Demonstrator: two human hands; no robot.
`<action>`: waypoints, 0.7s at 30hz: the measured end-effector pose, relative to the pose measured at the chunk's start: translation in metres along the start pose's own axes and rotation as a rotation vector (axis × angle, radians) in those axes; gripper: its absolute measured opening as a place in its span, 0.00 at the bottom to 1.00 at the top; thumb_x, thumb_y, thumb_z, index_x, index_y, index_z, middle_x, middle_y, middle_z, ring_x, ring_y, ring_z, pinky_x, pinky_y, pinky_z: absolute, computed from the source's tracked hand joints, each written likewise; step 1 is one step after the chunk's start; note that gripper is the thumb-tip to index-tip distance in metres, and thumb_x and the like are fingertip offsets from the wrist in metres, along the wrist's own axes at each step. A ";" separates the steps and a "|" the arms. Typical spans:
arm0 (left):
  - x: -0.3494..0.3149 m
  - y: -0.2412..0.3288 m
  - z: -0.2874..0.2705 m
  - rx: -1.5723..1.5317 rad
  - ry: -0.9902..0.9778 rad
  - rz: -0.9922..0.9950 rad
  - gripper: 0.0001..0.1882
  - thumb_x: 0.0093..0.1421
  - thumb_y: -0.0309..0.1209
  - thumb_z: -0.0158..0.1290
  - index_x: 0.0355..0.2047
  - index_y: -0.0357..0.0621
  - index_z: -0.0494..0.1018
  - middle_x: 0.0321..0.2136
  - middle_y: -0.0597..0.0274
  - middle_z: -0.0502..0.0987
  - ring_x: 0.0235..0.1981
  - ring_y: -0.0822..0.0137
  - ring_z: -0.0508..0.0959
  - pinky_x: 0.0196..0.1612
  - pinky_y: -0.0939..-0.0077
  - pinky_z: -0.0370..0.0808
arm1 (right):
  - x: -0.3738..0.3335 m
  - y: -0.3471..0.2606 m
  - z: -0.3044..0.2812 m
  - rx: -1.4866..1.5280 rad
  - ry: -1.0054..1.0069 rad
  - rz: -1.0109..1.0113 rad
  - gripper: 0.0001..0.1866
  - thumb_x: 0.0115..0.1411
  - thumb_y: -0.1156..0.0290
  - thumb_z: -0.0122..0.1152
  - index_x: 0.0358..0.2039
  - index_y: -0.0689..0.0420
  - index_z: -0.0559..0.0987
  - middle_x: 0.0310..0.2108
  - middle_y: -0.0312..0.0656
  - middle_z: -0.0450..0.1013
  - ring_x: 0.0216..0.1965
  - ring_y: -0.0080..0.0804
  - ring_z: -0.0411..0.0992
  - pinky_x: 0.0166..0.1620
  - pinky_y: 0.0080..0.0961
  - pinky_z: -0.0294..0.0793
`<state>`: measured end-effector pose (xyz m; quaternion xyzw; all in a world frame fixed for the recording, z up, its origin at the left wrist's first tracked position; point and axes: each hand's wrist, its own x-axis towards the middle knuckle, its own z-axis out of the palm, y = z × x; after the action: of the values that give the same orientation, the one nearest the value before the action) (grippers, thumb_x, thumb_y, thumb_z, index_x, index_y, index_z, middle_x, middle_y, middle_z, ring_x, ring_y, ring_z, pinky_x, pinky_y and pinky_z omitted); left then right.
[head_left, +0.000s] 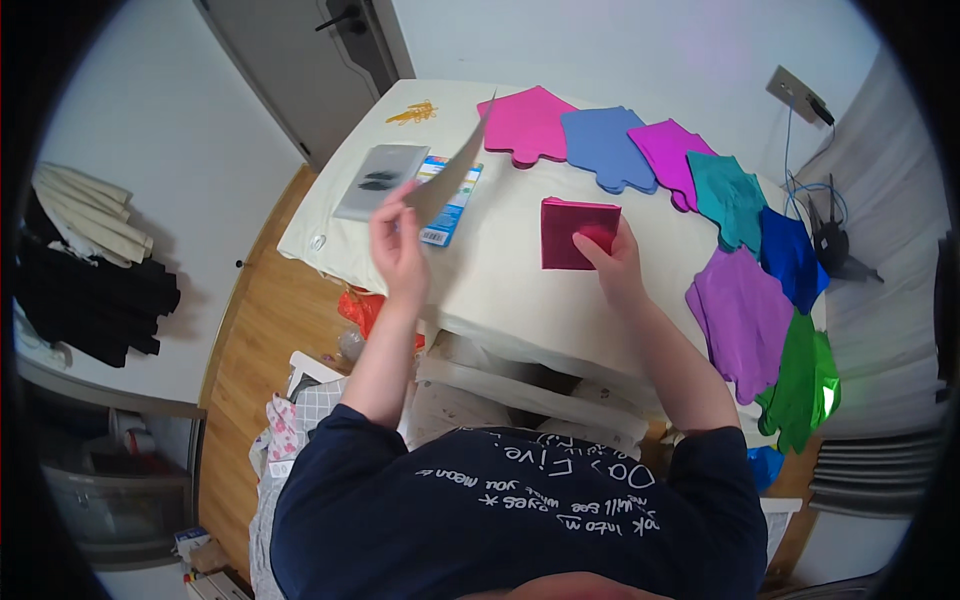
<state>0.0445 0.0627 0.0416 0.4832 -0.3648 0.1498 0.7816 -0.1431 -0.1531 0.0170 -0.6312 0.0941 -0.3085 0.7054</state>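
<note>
My left hand (pixel 398 245) is raised over the left part of the table, pinching the lower edge of a thin grey-brown sheet (pixel 452 172) that stands tilted and nearly edge-on. Below and behind the sheet lie a blue-and-white printed card (pixel 437 232) and a translucent grey pouch (pixel 385 170) with small dark items showing through. My right hand (pixel 615 262) grips a shiny dark magenta square packet (pixel 567 236) at its right side, with the thumb across its top. The fingers under the packet are hidden.
Stacks of shaped coloured sheets curve around the table's far and right side, including pink (pixel 530 118), grey-blue (pixel 608 145), teal (pixel 725 195), purple (pixel 740 315) and green (pixel 790 395). Yellow strips (pixel 415 112) lie at the far left. A wall socket (pixel 798 93) has cables hanging below it.
</note>
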 end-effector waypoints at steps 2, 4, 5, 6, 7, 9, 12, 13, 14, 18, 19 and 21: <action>-0.018 -0.007 0.022 -0.115 -0.108 -0.287 0.06 0.72 0.29 0.48 0.47 0.44 0.68 0.47 0.63 0.76 0.49 0.73 0.74 0.52 0.76 0.70 | -0.005 -0.002 0.002 0.026 -0.004 -0.003 0.19 0.62 0.79 0.63 0.53 0.59 0.71 0.46 0.39 0.76 0.48 0.26 0.75 0.52 0.26 0.76; -0.025 -0.011 0.046 -0.326 -0.253 -0.582 0.06 0.73 0.31 0.46 0.47 0.45 0.68 0.46 0.64 0.76 0.47 0.76 0.75 0.49 0.79 0.71 | -0.009 -0.001 0.004 0.067 -0.020 -0.089 0.19 0.64 0.81 0.60 0.55 0.58 0.71 0.47 0.40 0.76 0.48 0.25 0.76 0.53 0.26 0.76; -0.028 -0.010 0.060 -0.489 -0.349 -0.708 0.07 0.74 0.33 0.45 0.48 0.46 0.68 0.46 0.65 0.76 0.45 0.77 0.75 0.48 0.80 0.71 | -0.011 -0.003 0.005 0.064 -0.011 -0.088 0.19 0.64 0.81 0.60 0.55 0.58 0.71 0.47 0.40 0.76 0.48 0.25 0.76 0.53 0.26 0.76; -0.030 -0.001 0.075 -0.553 -0.349 -0.796 0.12 0.75 0.35 0.43 0.53 0.45 0.68 0.48 0.62 0.77 0.45 0.75 0.78 0.50 0.79 0.73 | -0.011 -0.008 0.006 0.088 0.006 -0.102 0.19 0.63 0.81 0.61 0.54 0.59 0.71 0.47 0.39 0.76 0.48 0.25 0.75 0.53 0.26 0.75; -0.029 0.006 0.080 -0.557 -0.357 -0.799 0.12 0.75 0.35 0.43 0.53 0.45 0.68 0.48 0.62 0.77 0.45 0.75 0.78 0.50 0.79 0.73 | -0.011 -0.012 0.006 0.112 0.022 -0.117 0.18 0.63 0.80 0.61 0.53 0.59 0.71 0.47 0.38 0.76 0.48 0.25 0.75 0.53 0.25 0.75; -0.027 0.016 0.084 -0.879 -0.372 -1.035 0.18 0.76 0.38 0.39 0.59 0.42 0.66 0.52 0.58 0.77 0.52 0.70 0.78 0.56 0.75 0.74 | -0.010 -0.015 0.006 0.165 0.012 -0.081 0.19 0.64 0.81 0.60 0.55 0.59 0.71 0.48 0.39 0.76 0.49 0.25 0.75 0.54 0.26 0.75; -0.031 0.002 0.070 -0.882 -0.460 -1.212 0.24 0.77 0.41 0.37 0.65 0.38 0.61 0.59 0.55 0.73 0.59 0.66 0.74 0.62 0.70 0.71 | -0.008 -0.022 0.006 0.206 -0.019 -0.003 0.20 0.64 0.81 0.58 0.56 0.59 0.71 0.49 0.40 0.76 0.50 0.25 0.75 0.55 0.27 0.75; -0.035 -0.001 0.068 -0.877 -0.459 -1.216 0.24 0.77 0.41 0.37 0.65 0.38 0.61 0.59 0.55 0.73 0.59 0.66 0.74 0.62 0.70 0.71 | -0.007 -0.025 0.006 0.189 -0.037 0.036 0.20 0.64 0.81 0.58 0.57 0.59 0.71 0.50 0.40 0.76 0.50 0.25 0.75 0.55 0.26 0.75; -0.035 0.004 0.070 -0.812 -0.503 -1.159 0.25 0.77 0.41 0.37 0.66 0.39 0.59 0.60 0.55 0.71 0.60 0.66 0.73 0.63 0.70 0.71 | -0.007 -0.026 0.006 0.193 -0.032 0.040 0.20 0.64 0.81 0.58 0.57 0.59 0.71 0.50 0.40 0.76 0.50 0.25 0.75 0.55 0.26 0.75; -0.041 0.004 0.070 -0.719 -0.520 -1.095 0.26 0.76 0.41 0.39 0.69 0.41 0.56 0.63 0.55 0.68 0.62 0.67 0.71 0.63 0.69 0.71 | -0.010 -0.027 0.009 0.143 -0.012 0.023 0.20 0.64 0.81 0.60 0.56 0.59 0.71 0.50 0.40 0.76 0.50 0.25 0.75 0.55 0.26 0.75; -0.043 0.005 0.070 -0.717 -0.521 -1.100 0.26 0.76 0.41 0.39 0.69 0.41 0.56 0.63 0.55 0.68 0.62 0.67 0.71 0.63 0.69 0.71 | -0.011 -0.027 0.011 0.116 0.016 0.026 0.20 0.64 0.80 0.60 0.56 0.59 0.71 0.50 0.39 0.76 0.50 0.25 0.75 0.55 0.26 0.74; -0.044 0.011 0.075 -0.636 -0.504 -1.027 0.26 0.76 0.41 0.39 0.69 0.41 0.56 0.63 0.56 0.69 0.61 0.67 0.72 0.63 0.69 0.71 | -0.008 -0.021 0.010 0.088 0.030 0.003 0.20 0.64 0.80 0.60 0.56 0.59 0.71 0.50 0.39 0.76 0.51 0.25 0.75 0.55 0.26 0.74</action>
<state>-0.0239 0.0083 0.0369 0.3616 -0.2862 -0.4758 0.7490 -0.1514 -0.1407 0.0366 -0.5948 0.0918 -0.3207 0.7314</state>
